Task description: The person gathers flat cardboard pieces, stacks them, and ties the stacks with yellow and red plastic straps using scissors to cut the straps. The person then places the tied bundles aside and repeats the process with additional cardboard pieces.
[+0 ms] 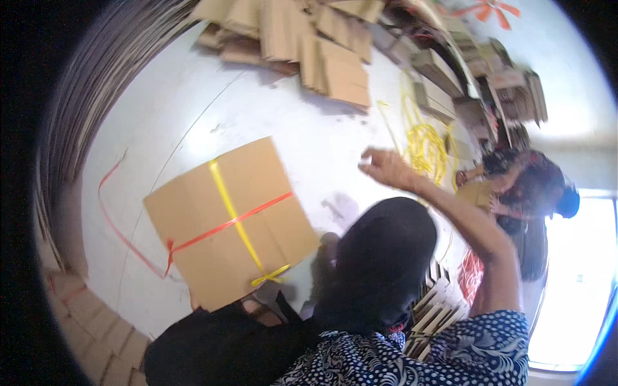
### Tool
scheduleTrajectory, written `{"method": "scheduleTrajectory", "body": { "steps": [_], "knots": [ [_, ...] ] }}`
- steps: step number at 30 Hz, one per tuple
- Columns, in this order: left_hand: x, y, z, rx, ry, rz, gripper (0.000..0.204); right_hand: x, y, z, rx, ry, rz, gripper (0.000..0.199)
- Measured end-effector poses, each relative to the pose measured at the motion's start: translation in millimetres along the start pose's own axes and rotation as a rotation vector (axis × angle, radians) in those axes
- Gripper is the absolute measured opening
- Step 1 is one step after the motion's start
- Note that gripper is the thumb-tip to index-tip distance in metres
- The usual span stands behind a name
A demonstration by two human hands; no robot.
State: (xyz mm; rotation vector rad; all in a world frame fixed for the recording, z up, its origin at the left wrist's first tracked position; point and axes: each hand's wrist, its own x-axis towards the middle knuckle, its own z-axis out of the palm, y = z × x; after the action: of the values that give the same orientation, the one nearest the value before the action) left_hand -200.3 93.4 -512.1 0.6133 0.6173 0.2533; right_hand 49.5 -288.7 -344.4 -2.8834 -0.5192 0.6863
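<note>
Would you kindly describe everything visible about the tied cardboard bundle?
The cardboard bundle is a flat, squarish stack of plain brown sheets, tilted diagonally. A yellow strap and an orange-red strap cross near its middle, the yellow knotted at the lower edge. It is over the pale floor; what supports its lower edge is hidden.

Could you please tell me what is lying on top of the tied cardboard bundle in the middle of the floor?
A yellow strap and a red strap cross on top of the cardboard bundle, the yellow one knotted at its near edge. What lies beneath the bundle is covered.
</note>
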Motion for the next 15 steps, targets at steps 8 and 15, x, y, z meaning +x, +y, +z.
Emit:
{"method": "scheduleTrajectory", "body": {
  "steps": [8, 15],
  "knots": [
    [-9.8, -45.7, -2.1, 0.182, -0.111, -0.092, 0.040, -189.9, 117.3, 220.9, 0.644, 0.194, 0.142, 0.036],
    [-2.3, -74.0, 84.8, 0.400, -0.170, -0.137, 0.048, -244.4, 137.8, 284.8, 0.565, 0.357, 0.733, 0.037]
  ]
}}
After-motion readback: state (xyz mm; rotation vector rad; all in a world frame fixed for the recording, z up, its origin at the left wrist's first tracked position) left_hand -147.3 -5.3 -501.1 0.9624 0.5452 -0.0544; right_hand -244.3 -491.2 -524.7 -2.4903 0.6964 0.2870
